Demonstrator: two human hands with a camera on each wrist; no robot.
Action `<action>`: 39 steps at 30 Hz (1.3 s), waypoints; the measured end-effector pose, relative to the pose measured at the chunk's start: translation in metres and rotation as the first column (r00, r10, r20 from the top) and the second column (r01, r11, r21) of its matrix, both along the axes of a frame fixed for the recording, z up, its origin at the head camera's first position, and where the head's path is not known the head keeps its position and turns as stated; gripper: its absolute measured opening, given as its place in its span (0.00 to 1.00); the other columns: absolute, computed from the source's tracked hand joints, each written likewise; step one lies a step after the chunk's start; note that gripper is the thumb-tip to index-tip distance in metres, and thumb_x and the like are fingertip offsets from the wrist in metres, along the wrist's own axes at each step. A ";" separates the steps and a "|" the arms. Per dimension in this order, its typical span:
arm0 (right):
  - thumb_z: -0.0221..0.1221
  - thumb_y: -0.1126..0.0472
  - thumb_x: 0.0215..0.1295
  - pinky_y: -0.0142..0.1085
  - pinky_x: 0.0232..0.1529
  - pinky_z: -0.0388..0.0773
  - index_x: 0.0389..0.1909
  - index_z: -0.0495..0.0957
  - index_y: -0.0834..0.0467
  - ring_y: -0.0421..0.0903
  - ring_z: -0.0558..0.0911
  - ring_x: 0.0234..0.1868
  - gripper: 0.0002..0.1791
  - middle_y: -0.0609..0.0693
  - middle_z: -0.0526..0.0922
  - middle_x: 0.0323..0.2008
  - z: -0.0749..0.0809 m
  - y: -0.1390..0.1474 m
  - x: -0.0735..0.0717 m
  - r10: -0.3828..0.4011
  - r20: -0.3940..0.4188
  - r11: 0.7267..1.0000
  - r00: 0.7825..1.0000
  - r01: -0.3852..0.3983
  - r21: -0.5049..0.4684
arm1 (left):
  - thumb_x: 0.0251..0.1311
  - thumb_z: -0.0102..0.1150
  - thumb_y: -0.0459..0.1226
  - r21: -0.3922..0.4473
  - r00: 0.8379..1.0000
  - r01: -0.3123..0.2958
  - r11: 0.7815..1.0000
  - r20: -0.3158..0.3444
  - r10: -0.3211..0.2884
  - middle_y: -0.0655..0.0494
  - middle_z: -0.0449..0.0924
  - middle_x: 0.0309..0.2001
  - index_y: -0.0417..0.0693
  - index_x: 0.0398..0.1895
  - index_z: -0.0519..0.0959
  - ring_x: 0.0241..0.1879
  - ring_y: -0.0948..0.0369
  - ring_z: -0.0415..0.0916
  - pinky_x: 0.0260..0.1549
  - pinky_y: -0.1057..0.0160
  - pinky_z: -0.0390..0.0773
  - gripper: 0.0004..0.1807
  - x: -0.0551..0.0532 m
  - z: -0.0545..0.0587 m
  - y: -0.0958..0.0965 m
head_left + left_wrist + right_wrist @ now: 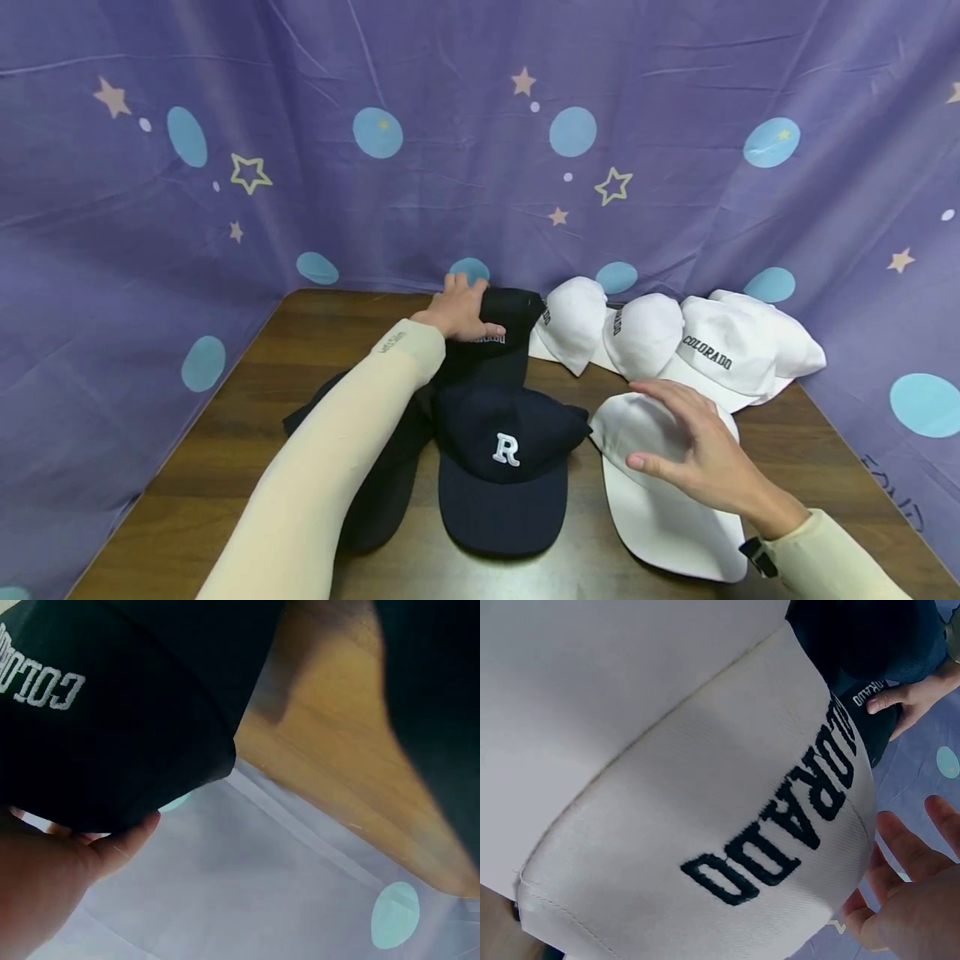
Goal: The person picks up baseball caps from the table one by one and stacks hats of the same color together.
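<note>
My left hand (pixel 459 313) grips the crown of a black cap (pixel 486 367) at the back of the table, thumb across the front by its white lettering. In the left wrist view the white letters on this black cap (pixel 142 727) appear upside down. My right hand (pixel 705 458) is over a white cap (pixel 637 517) at the front right, thumb and fingers spread apart. The right wrist view shows dark COLORADO lettering on that white cap (pixel 667 795), with the fingertips close beside its crown.
A navy cap (pixel 502 508) with a white R lies front centre. Left of it, a dark cap (pixel 378 500) is partly under my left sleeve. Several white caps (pixel 645 333) line the back right of the wooden table (pixel 225 467). A purple curtain (pixel 465 200) hangs behind.
</note>
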State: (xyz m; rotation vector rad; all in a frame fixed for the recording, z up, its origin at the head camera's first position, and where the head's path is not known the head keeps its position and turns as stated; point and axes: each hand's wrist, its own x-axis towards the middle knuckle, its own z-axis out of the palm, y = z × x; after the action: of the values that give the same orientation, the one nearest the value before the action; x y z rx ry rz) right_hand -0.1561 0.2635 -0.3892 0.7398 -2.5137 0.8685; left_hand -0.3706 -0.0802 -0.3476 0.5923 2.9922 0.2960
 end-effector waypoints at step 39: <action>0.81 0.55 0.44 0.43 0.64 0.54 0.69 0.74 0.53 0.45 0.68 0.69 0.47 0.44 0.75 0.67 0.008 -0.001 -0.004 0.019 -0.010 1.000 1.000 -0.019 -0.015 | 0.57 0.71 0.60 0.198 0.924 0.050 0.979 -0.381 0.030 0.43 0.59 0.58 0.49 0.76 0.62 0.60 0.46 0.53 0.47 0.51 0.68 0.50 0.044 0.076 -0.036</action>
State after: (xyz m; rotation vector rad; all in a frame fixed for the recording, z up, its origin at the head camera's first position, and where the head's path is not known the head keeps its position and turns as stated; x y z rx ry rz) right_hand -0.1597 0.2620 -0.3813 0.7623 -2.4931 0.8872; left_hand -0.3266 -0.1161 -0.2714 0.7645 3.3566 0.5526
